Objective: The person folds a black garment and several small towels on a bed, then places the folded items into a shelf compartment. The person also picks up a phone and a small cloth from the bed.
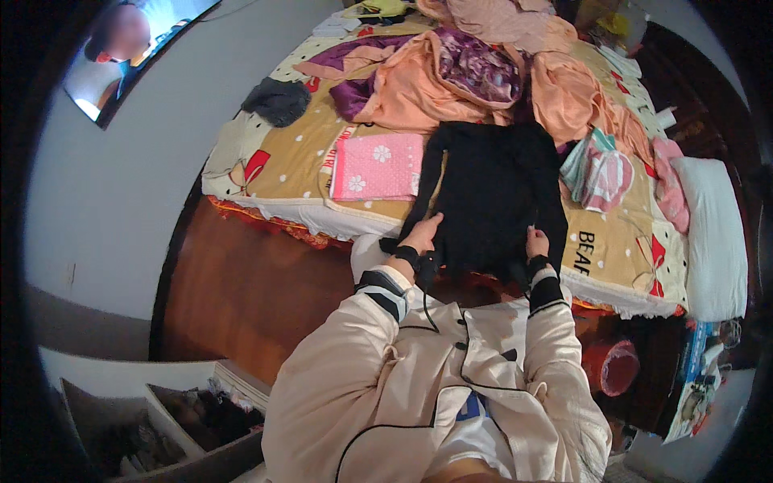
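Note:
A black long-sleeved top [493,189] lies spread on the near edge of the bed, its hem toward me and its sleeves down the sides. My left hand [422,235] is closed on the top's lower left side, where the sleeve runs; some of its fingers are hidden. At the lower right, my right hand [537,241] pinches the cloth near the hem. Left of the top is a folded pink towel [376,167] with white flowers. A striped green, pink and white cloth [600,173] sits to its right.
Peach and purple bedding [435,76] is heaped across the bed [322,153] behind the top. A dark grey cloth [277,101] lies at the left edge, a white pillow [713,237] at the right. Below stand a red bucket [612,369] and an open drawer [173,439].

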`<action>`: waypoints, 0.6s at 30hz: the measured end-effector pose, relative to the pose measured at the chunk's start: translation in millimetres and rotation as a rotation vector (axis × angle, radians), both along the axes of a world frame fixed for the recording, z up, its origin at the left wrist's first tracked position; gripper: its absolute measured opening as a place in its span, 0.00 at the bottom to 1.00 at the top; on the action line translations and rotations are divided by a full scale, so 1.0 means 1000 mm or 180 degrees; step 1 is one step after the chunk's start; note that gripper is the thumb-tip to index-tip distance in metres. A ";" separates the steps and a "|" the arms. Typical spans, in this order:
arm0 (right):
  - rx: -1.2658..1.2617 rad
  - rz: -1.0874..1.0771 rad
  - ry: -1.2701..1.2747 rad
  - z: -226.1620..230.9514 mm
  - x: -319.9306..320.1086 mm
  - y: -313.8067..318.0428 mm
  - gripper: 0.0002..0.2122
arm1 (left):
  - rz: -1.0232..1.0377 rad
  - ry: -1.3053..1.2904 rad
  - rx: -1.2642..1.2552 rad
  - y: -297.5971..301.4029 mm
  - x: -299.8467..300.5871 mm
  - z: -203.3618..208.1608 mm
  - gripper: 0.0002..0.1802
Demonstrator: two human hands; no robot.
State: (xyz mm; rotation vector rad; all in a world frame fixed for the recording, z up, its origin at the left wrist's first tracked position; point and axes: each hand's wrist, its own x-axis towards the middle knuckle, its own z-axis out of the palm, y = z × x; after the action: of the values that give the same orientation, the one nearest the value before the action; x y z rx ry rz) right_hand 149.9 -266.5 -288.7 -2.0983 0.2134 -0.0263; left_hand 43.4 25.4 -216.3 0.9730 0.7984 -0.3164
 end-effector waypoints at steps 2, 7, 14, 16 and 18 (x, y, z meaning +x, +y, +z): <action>0.0275 0.0176 0.0248 0.017 -0.006 -0.001 0.20 | -0.0357 -0.0733 -0.0044 -0.003 -0.015 0.019 0.28; 0.0938 0.0465 0.0751 0.058 -0.029 0.008 0.26 | -0.1610 0.0093 0.1039 0.009 -0.012 0.026 0.44; 0.0802 0.0854 0.0886 0.060 -0.040 0.008 0.30 | -0.1876 -0.0113 0.0595 0.019 -0.007 -0.036 0.44; 0.0548 0.0473 0.0930 0.050 -0.034 0.003 0.23 | -0.1477 0.0132 0.0798 0.020 -0.011 -0.028 0.35; 0.1045 0.0540 0.0739 0.040 -0.030 -0.003 0.20 | -0.1338 0.0310 0.0964 0.021 -0.016 -0.010 0.37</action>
State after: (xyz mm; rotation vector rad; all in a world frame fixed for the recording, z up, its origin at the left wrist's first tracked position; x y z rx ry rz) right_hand 119.7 -269.4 -248.3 -1.7819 0.1652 0.3341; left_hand 27.0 46.4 -226.6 1.4225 0.7380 -0.6215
